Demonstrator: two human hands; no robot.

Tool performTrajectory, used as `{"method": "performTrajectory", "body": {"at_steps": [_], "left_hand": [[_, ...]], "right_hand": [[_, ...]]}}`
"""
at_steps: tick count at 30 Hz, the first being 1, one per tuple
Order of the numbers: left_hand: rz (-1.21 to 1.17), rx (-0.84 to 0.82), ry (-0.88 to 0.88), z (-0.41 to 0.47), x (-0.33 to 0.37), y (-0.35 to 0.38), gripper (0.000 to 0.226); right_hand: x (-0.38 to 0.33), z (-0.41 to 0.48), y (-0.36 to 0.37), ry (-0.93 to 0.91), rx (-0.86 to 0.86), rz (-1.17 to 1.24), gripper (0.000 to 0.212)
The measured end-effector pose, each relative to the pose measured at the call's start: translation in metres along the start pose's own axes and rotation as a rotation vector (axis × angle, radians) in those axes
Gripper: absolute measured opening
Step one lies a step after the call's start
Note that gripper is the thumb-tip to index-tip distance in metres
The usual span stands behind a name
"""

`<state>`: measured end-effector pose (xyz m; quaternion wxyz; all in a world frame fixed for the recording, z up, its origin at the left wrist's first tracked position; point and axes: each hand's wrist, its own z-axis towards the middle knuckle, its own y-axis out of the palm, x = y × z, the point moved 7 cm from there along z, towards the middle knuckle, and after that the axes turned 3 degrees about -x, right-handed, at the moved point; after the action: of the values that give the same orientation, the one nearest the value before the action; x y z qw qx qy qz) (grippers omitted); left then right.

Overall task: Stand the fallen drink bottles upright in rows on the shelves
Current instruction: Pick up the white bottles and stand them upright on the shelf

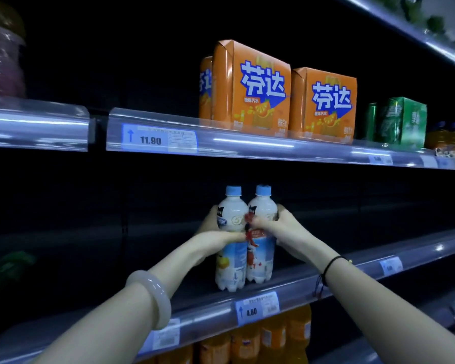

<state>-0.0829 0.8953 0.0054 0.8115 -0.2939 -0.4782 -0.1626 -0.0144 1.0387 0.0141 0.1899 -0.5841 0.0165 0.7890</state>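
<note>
Drink bottles (237, 274) are masked at mid-label by both hands, and the shelf depth behind them is too dark to read. On the upper shelf (247, 147) stand two orange cartons (250, 88) and a green pack (405, 122); what they hold cannot be seen. The left bottle (233, 211) and right bottle (263, 206) stand upright and touching, blue caps up, long axes vertical, near the front edge of the middle shelf (352, 271). The left hand (213, 239) wraps the left bottle, fingers hidden behind it. The right hand (283, 227) grips the right bottle. Orange bottles (273, 334) below are cut off by the frame.
</note>
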Motion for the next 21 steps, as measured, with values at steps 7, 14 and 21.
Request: {"method": "performTrajectory", "body": {"at_steps": [7, 14, 21], "left_hand": [[-0.113, 0.079, -0.011, -0.026, -0.003, -0.018, 0.066], [-0.112, 0.142, 0.071, -0.088, 0.011, -0.088, 0.067], [-0.072, 0.238, 0.105, -0.186, 0.04, -0.191, 0.063]], "right_hand": [[-0.001, -0.027, 0.006, -0.132, 0.138, -0.017, 0.058], [-0.049, -0.058, 0.085, -0.285, 0.0, -0.093, 0.062], [-0.111, -0.086, 0.203, -0.412, -0.116, -0.085, 0.065]]}}
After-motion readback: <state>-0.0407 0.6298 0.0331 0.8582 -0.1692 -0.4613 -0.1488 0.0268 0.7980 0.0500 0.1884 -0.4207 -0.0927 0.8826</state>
